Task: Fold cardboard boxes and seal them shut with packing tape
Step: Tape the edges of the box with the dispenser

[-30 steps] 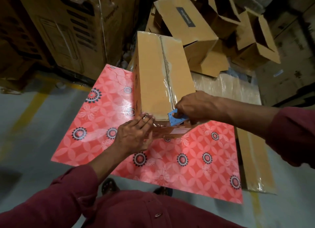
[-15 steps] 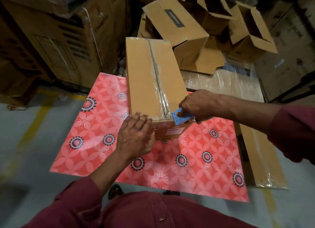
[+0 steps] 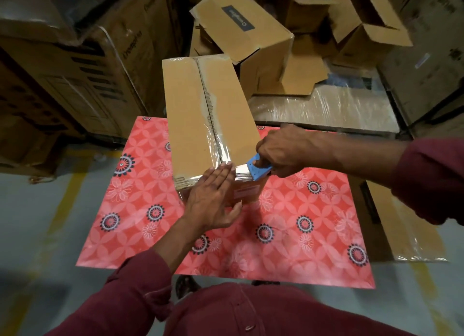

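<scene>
While my left hand [image 3: 216, 197] lies flat pressing tape onto the cardboard box's [image 3: 208, 117] near end, my right hand [image 3: 281, 149] grips the blue tape dispenser [image 3: 258, 171] just right of it.

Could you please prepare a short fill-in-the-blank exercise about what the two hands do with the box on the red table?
1. The right hand grips a ____ tape dispenser.
2. The left hand presses flat on the box's ____ end.
3. Clear tape runs along the box's top ____.
4. The table cover is red with a ____ pattern.

Missing words: blue; near; seam; flower
</scene>
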The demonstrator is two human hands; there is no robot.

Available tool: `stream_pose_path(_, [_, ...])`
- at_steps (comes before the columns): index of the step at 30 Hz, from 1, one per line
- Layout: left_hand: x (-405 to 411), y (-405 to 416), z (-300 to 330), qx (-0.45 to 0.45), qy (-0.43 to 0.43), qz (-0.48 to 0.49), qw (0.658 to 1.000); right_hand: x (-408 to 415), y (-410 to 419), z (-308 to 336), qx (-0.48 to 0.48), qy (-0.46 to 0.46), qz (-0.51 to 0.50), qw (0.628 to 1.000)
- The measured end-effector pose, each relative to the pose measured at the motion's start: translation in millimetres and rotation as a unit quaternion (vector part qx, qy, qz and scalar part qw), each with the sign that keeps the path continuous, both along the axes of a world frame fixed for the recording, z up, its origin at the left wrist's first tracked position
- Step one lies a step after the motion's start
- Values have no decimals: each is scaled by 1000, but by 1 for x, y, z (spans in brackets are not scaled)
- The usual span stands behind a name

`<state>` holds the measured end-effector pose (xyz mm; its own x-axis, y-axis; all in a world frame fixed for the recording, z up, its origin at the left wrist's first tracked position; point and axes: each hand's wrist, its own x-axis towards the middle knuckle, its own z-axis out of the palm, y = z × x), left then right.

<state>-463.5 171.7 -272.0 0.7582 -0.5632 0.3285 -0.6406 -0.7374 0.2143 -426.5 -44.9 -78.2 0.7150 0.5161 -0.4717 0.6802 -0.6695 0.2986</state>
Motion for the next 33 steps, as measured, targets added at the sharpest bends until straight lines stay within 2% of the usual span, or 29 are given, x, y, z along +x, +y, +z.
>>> stream_pose_path(7, [-1,-1,-1,3,8,4,1000,-2,-74,0,-40,20,-36,998])
stream_pose_path(16, [-2,0,2,13,2,0,1000,-4,-116,-18,-41,34,-53,997])
stream_pose_path(21, [-3,-4,4,3,19,0,1000,-4,-90,-54,-15,6,-62,998])
stream_pose_path(24, [-3,-3,9,20,51,9,998,-5,-71,-97,-76,13,-27,997])
stream_pose_path(26, [-2,-1,17,36,72,7,997,-13,-84,-131,-125,42,-43,990])
stream_pose_path(29, [10,-7,36,62,72,12,995,-22,-120,-166,-45,137,-127,981])
stream_pose_path(33, [41,-33,67,108,10,-48,993,-19,-139,-204,40,286,-146,946])
